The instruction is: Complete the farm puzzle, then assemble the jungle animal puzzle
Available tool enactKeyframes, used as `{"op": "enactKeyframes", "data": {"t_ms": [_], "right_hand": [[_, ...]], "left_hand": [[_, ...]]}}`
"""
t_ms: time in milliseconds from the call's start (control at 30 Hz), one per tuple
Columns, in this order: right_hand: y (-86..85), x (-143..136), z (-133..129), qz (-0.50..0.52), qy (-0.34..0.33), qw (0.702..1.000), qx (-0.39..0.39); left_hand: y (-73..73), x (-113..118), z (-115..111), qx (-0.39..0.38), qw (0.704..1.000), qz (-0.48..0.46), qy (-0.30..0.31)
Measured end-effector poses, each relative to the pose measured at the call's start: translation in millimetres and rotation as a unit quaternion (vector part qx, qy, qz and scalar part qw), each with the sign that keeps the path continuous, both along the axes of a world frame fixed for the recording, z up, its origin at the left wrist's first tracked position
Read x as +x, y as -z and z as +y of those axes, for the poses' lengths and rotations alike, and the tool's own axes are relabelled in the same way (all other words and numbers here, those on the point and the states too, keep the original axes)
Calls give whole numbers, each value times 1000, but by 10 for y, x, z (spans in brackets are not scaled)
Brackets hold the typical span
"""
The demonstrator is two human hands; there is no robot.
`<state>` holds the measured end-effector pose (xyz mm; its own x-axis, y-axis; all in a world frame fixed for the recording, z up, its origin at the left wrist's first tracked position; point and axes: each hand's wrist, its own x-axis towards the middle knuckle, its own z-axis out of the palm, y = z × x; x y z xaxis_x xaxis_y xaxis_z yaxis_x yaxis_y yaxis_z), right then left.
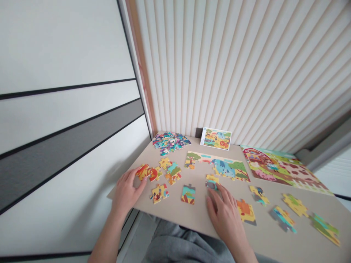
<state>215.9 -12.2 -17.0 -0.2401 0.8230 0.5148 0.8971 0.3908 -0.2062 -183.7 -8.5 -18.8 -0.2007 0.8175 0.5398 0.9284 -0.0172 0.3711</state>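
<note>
My left hand (pixel 126 191) rests at the table's left edge, thumb and fingers spread beside a red and yellow puzzle piece (pixel 143 171). Its fingertips seem to touch that piece. My right hand (pixel 225 212) lies low over the table with fingers stretched out. Its fingertips are on the lower edge of a yellow and teal piece with a grey shape (pixel 212 179). Above that piece lies a partly joined animal puzzle (pixel 226 168) with a blue elephant and trees. Between my hands is a piece with a green animal (pixel 188 194). An orange piece (pixel 246 211) lies partly behind my right hand.
Loose pieces lie at left, such as a giraffe piece (pixel 173 173), and at right, such as a green one (pixel 325 227). A purple-blue pile (pixel 170 141) sits at the back left. A picture card (pixel 216 138) leans up behind. A joined farm puzzle (pixel 282 168) lies right.
</note>
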Motion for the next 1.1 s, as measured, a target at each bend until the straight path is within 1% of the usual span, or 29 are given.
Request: {"op": "enactKeyframes", "data": {"t_ms": [267, 400, 533, 733, 833, 933, 1100], "right_hand": [[16, 3, -1, 2, -1, 1000, -8], [-22, -3, -6, 12, -8, 1000, 4], [-90, -14, -38, 20, -41, 999, 9], [-145, -38, -66, 4, -87, 995, -47], [-152, -43, -61, 9, -94, 995, -43], [-161, -42, -57, 6, -101, 994, -39], [-154, -40, -52, 4, -97, 994, -48]], "left_hand": [[27, -15, 13, 5, 1000, -3, 10], [19, -10, 13, 0, 1000, -6, 6], [21, -9, 19, 1, 1000, -13, 7], [15, -9, 13, -7, 1000, -11, 12], [-2, 3, 8, -8, 1000, -8, 13], [-9, 15, 9, -14, 1000, 2, 13], [29, -14, 18, -39, 998, 46, 29]]}}
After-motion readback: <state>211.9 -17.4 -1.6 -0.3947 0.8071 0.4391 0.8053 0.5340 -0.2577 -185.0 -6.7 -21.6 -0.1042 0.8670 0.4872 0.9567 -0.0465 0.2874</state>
